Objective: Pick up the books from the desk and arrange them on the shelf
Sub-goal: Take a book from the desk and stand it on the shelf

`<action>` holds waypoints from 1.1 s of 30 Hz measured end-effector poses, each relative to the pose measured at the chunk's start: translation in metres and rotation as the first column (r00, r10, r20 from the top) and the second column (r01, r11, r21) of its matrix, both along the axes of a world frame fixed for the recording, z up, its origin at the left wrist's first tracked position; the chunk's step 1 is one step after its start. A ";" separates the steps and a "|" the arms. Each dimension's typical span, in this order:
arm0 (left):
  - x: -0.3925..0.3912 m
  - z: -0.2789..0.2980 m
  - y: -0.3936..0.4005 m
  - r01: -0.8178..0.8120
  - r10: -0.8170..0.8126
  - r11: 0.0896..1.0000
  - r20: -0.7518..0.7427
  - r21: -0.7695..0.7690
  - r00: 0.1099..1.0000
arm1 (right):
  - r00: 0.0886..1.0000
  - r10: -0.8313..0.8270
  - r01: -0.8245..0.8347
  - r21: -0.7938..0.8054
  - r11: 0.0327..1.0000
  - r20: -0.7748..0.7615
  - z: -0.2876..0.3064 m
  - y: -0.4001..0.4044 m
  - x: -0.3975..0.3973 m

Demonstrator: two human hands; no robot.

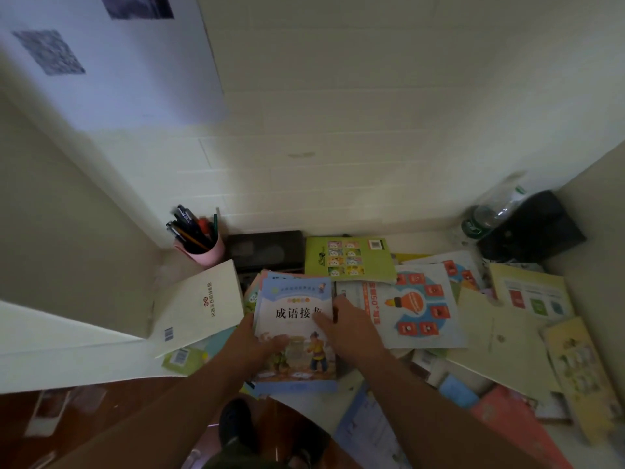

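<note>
Two hands: the left hand and right hand both sit on one small stack of books at lower centre of the frame.
Left grip: narrow, thumb on the cover and fingers seemingly round the stack's left edge, holding it.
Right grip: fingers laid fairly straight on the blue cover and its right edge, pressing rather than pinching; whether the thumb hooks under, I cannot tell.
Stack: several thin picture books squared together, a blue-framed one on top; it looks lifted or tilted toward the camera, though contact with the tabletop cannot be ruled out.
Left on the tabletop: a cream book propped at centre left, a green book above centre, a white book with an orange bulb design to the right, and more overlapping books running to the lower right.
Other items: a pink pen cup at the back left, a plastic bottle beside a black object at the back right.
Shelf: none clearly in view, so nothing can be counted as shelved.
Progress: early by my judgement; one handful gathered, most books waiting.
</note>
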State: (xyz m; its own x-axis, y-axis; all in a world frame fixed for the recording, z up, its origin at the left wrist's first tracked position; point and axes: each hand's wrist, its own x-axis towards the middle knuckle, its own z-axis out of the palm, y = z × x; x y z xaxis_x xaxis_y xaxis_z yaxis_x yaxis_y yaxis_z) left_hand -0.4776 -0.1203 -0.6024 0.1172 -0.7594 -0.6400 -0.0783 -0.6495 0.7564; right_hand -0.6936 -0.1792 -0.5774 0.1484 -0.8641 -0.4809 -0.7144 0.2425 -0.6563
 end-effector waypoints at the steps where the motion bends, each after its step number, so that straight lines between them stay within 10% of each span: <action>1: 0.005 0.000 0.001 -0.010 0.010 1.000 0.019 0.005 1.000 | 0.995 0.053 -0.057 -0.043 0.997 -0.088 0.003 -0.006 -0.002; 8: 0.040 -0.005 0.019 -0.089 0.088 0.995 0.008 0.054 0.996 | 0.759 0.148 -0.376 -0.241 0.895 -0.635 0.004 -0.075 -0.047; 16: 0.048 -0.008 0.040 -0.116 0.114 0.989 0.022 0.093 0.993 | 0.569 0.290 -0.545 -0.089 0.834 -0.770 -0.003 -0.108 -0.057; 21: 0.044 -0.004 0.033 -0.148 0.153 0.983 -0.038 0.108 0.987 | 0.976 -0.112 0.016 -0.454 0.891 -0.186 0.030 -0.099 -0.077; 25: 0.027 0.003 0.017 -0.140 0.147 0.985 -0.072 0.103 0.986 | 0.894 -0.311 0.398 -0.249 0.883 0.323 0.053 -0.064 -0.071; 33: 0.015 0.004 0.003 -0.162 0.177 0.979 -0.129 0.123 0.976 | 0.681 -0.541 0.414 0.350 0.840 0.493 -0.077 0.012 -0.062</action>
State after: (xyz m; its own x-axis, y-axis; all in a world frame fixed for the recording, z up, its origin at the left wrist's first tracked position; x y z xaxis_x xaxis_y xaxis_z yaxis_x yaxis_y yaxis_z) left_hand -0.4621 -0.1175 -0.5988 0.1422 -0.6593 -0.7383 0.1408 -0.7249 0.6744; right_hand -0.7555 -0.1671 -0.6540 0.0341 -0.7899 -0.6123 0.0102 0.6129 -0.7901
